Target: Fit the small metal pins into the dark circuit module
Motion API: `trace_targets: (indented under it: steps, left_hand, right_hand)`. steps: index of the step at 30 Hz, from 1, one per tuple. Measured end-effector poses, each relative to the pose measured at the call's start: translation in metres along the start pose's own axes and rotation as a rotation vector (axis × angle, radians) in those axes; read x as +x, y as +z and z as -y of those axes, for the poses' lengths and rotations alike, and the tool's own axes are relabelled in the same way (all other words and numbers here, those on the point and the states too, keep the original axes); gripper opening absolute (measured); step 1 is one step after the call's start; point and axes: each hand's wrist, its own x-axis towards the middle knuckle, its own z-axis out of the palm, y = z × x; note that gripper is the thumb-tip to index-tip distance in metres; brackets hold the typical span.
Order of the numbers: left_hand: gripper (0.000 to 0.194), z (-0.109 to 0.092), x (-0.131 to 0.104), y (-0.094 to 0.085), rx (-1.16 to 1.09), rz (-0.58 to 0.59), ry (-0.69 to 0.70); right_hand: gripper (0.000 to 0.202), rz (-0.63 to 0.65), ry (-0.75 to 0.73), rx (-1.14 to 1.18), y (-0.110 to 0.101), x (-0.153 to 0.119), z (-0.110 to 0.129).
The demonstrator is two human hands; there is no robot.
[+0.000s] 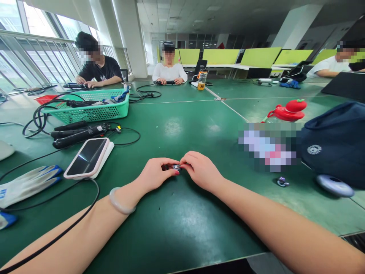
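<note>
Between my two hands, just above the green table [194,224], is a small shiny dark-and-silver piece [176,166]; its kind is too small to make out. My left hand [154,174] pinches its left side between thumb and fingers. From the other side, my right hand [201,170] has its fingertips pressed together at the piece's right end. The fingers cover much of it. A similar small shiny purple-and-silver piece [282,182] lies on the table to the right.
On the left are a phone [88,158], work gloves [30,184], black handheld devices [81,134] with cables, and a green basket [91,113]. A dark blue bag [336,144], a red-lidded bottle [288,112] and an oval case [335,185] stand right. Several people sit around the table.
</note>
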Motion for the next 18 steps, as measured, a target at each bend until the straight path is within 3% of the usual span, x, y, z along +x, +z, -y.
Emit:
trace_targets:
  steps: [18]
  left_hand:
    - [0.027, 0.0013, -0.0004, -0.0007, 0.006, 0.006, 0.026]
  right_hand:
    - [0.012, 0.011, -0.011, -0.011, 0.0035, 0.0010, 0.0005]
